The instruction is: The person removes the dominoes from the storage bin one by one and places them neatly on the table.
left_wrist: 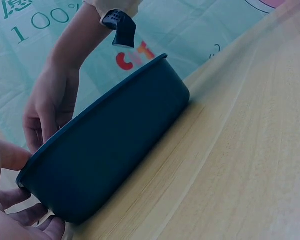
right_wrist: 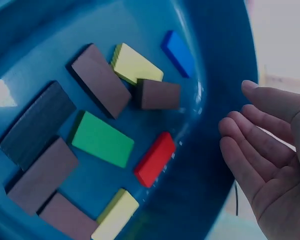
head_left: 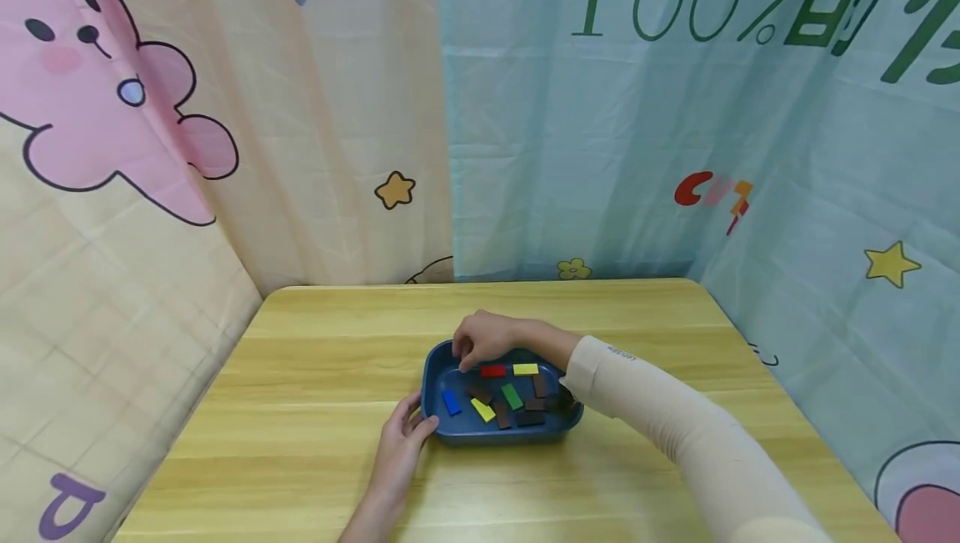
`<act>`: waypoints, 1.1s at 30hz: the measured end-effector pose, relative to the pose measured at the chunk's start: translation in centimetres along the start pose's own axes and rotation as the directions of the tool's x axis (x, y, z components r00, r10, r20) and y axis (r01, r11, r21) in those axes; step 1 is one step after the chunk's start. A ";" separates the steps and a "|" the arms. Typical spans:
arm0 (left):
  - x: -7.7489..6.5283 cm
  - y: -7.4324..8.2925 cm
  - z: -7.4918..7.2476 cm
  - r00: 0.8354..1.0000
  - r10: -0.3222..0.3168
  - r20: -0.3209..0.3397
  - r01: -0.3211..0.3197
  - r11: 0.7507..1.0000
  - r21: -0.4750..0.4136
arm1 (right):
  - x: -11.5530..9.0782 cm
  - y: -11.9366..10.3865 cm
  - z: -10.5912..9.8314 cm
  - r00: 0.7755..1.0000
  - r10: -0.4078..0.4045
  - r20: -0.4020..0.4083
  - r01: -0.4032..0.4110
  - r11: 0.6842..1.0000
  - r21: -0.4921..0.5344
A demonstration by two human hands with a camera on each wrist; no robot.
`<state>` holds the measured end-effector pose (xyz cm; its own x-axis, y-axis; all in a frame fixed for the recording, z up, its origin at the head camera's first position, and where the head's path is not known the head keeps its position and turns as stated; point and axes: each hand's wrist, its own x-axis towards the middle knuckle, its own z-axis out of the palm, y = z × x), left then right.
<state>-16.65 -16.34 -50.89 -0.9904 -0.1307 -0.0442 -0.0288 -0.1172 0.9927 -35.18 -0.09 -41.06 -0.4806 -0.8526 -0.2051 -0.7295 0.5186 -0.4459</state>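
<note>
A dark blue plastic basin (head_left: 502,439) sits on the table with several small rectangular blocks inside. My left hand (head_left: 397,447) grips its near left corner, thumb at the rim and fingers against the outer wall in the left wrist view. Over the far left rim hovers my right hand (head_left: 483,337), its fingers loosely bent and nothing visible between them. The right wrist view shows a blue block (right_wrist: 178,54), a red block (right_wrist: 155,160), a green block (right_wrist: 102,140), a black block (right_wrist: 38,125), yellow blocks (right_wrist: 136,64) and brown blocks (right_wrist: 101,80).
The wood-grain table (head_left: 322,359) extends around the basin. Printed curtains (head_left: 562,134) hang behind it and on both sides. A beige sleeve (head_left: 675,426) covers the right forearm, which reaches across the basin's right part.
</note>
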 end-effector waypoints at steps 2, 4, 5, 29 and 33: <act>0.1 0.1 0.0 1.000 0.000 0.000 0.000 1.000 0.004 | 0.5 -0.1 0.5 1.000 -0.005 0.016 0.005 1.000 -0.009; 0.1 0.1 -0.1 1.000 -0.007 0.001 0.007 1.000 0.005 | 1.0 -0.2 1.2 0.999 0.000 0.040 0.001 1.000 -0.026; 0.1 0.1 -0.1 1.000 -0.011 0.002 0.011 1.000 0.007 | 1.3 -0.3 1.6 0.999 0.005 0.051 -0.004 1.000 -0.030; 0.0 0.1 0.0 1.000 -0.011 -0.012 0.011 1.000 0.015 | 3.4 -0.9 5.1 0.996 0.004 0.094 0.007 0.994 -0.112; 0.2 0.1 0.0 1.000 -0.012 -0.001 0.012 1.000 0.018 | 3.4 -0.7 4.5 0.995 -0.012 0.098 0.020 0.997 -0.073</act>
<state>-16.85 -16.41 -50.77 -0.9899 -0.1301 -0.0567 -0.0437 -0.1006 0.9940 -34.11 -3.63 -45.41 -0.4216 -0.8612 -0.2840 -0.7724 0.5051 -0.3851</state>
